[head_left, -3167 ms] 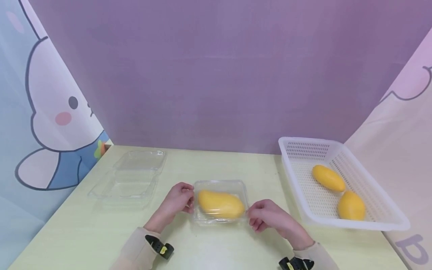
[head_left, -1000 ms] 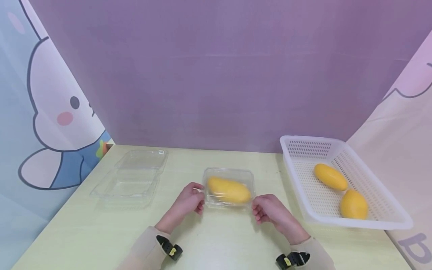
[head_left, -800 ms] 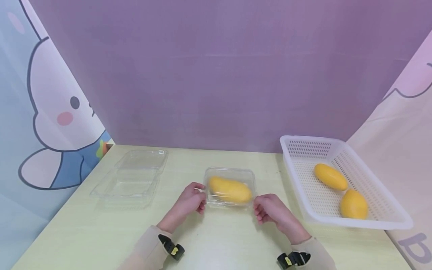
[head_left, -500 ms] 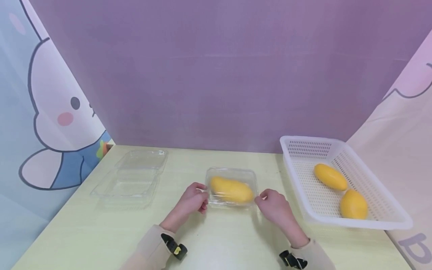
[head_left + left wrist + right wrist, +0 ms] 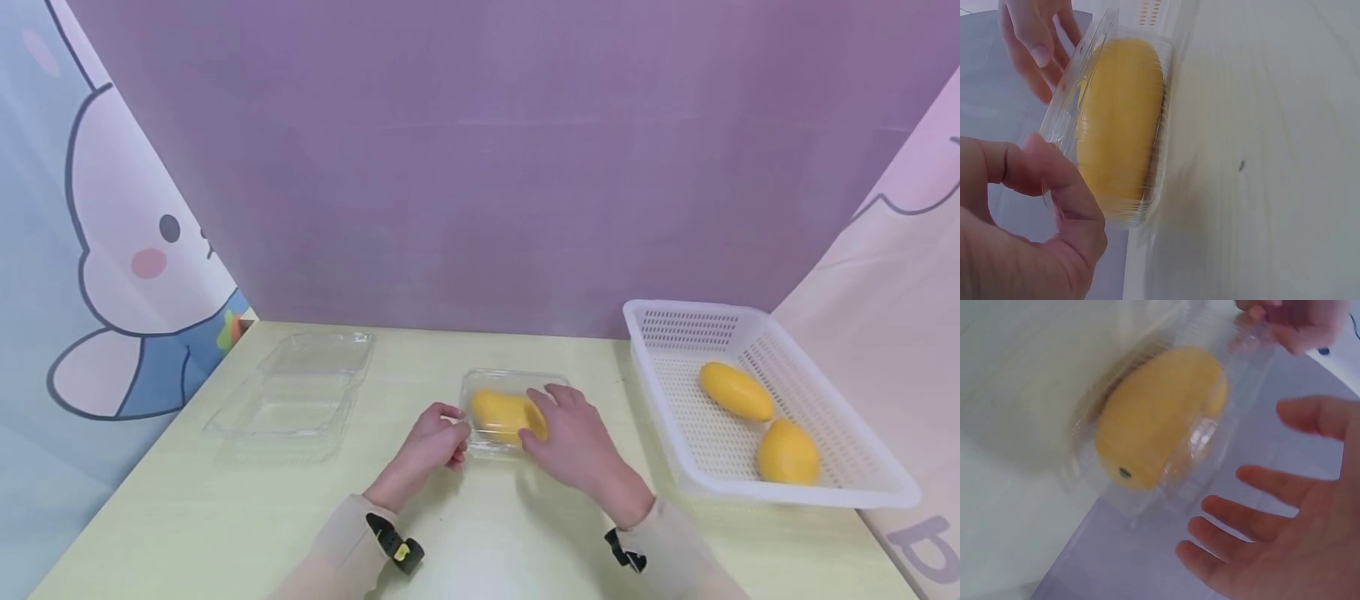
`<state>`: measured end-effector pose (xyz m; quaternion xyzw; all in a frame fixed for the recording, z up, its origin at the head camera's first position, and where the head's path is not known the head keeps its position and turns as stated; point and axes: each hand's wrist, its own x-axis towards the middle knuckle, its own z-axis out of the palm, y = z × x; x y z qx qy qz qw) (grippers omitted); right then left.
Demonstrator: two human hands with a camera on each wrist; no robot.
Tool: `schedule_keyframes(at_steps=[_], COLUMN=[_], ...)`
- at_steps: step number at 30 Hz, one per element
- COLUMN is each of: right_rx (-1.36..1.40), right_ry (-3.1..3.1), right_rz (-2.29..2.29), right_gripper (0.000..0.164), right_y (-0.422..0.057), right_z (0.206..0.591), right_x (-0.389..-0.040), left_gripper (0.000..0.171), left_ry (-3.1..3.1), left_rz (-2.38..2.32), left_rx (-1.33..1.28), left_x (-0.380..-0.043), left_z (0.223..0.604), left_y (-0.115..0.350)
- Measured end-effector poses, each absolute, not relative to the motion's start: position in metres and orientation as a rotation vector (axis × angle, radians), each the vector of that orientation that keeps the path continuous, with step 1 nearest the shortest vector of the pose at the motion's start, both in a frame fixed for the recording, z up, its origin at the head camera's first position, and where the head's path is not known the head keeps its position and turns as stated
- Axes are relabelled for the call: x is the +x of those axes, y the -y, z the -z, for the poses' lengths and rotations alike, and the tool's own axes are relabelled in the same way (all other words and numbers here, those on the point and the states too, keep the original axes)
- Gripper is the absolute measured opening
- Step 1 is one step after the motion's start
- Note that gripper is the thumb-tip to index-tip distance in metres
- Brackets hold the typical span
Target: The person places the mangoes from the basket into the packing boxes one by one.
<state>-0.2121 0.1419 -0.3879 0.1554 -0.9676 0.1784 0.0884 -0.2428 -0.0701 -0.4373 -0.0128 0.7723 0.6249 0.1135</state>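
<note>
A clear plastic clamshell box with its lid down sits near the middle of the table, holding one yellow mango. My left hand pinches the box's left edge between thumb and index finger, seen close in the left wrist view. Over the right part of the box hovers my right hand, fingers spread. In the right wrist view, the right hand's fingers are apart from the box, and a small dark mark shows on the mango. The right hand hides the box's right end in the head view.
Back left on the table lies another clear clamshell, its lid folded open. A white perforated basket stands at the right with two mangoes, one behind and one in front. A purple panel rises behind the table.
The box has moved away from me and slightly right. My right hand has left its right edge and come up over the lid with fingers spreading. My left hand stays at the left edge.
</note>
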Motion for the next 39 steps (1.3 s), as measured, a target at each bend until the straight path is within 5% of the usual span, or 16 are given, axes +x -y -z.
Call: schedule_keyframes(at_steps=[27, 39], right_rx=[0.451, 0.462], right_ry=[3.102, 3.108], right_rz=[-0.371, -0.453], right_gripper=[0.073, 0.07], right_y=[-0.132, -0.137], right_z=[0.399, 0.396], right_x=[-0.249, -0.249], left_gripper=[0.04, 0.017], left_ry=[-2.445, -2.913], left_rz=[-1.609, -1.324], left_rx=[0.088, 0.317], left_x=[-0.241, -0.222], left_z=[0.436, 0.413], left_y=[0.076, 0.107])
